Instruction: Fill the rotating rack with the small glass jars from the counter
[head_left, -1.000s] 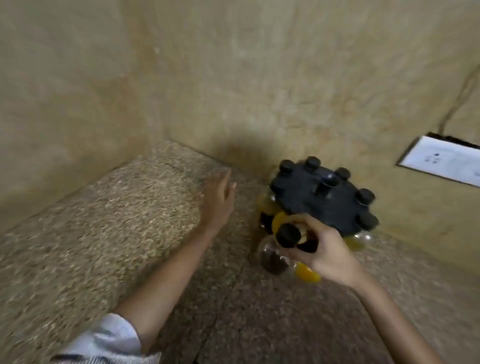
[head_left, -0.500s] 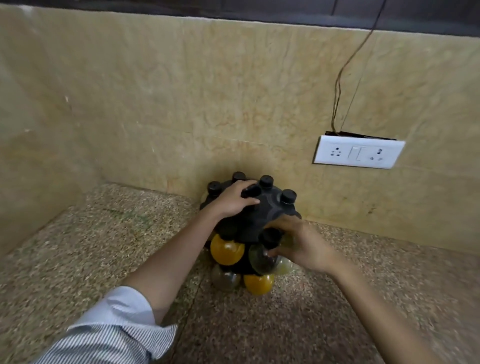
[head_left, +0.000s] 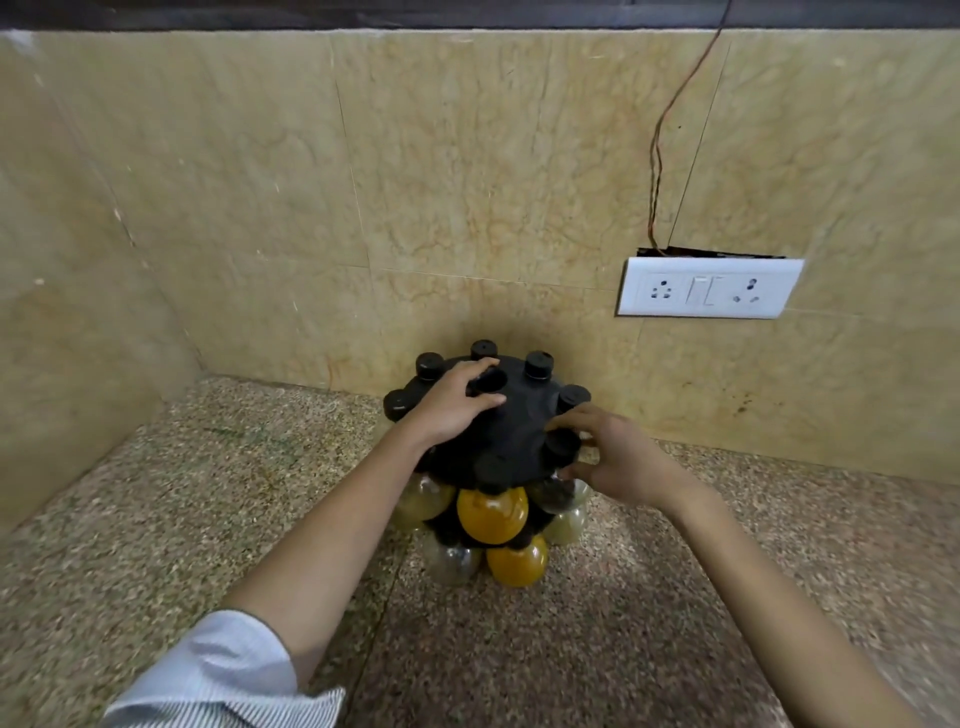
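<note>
The black rotating rack (head_left: 511, 431) stands on the speckled counter against the back wall. Black-capped glass jars hang all round it in two tiers; a yellow-filled jar (head_left: 492, 514) faces me and another yellow jar (head_left: 518, 561) sits below it. My left hand (head_left: 454, 402) rests on the rack's top, fingers curled round its central knob. My right hand (head_left: 610, 457) is at the rack's right side, fingers closed round a dark-filled jar (head_left: 558, 493) with a black cap (head_left: 561, 446), which sits in the upper tier.
A white socket and switch plate (head_left: 709, 287) is on the wall to the right, with thin wires (head_left: 657, 156) running up from it. The beige side wall (head_left: 67, 312) closes the counter (head_left: 208, 493) on the left.
The view has swung up and steadied. My left hand went from hovering left of the rack onto its top knob. The rack has turned, and my right hand stays on the dark jar at its right.
</note>
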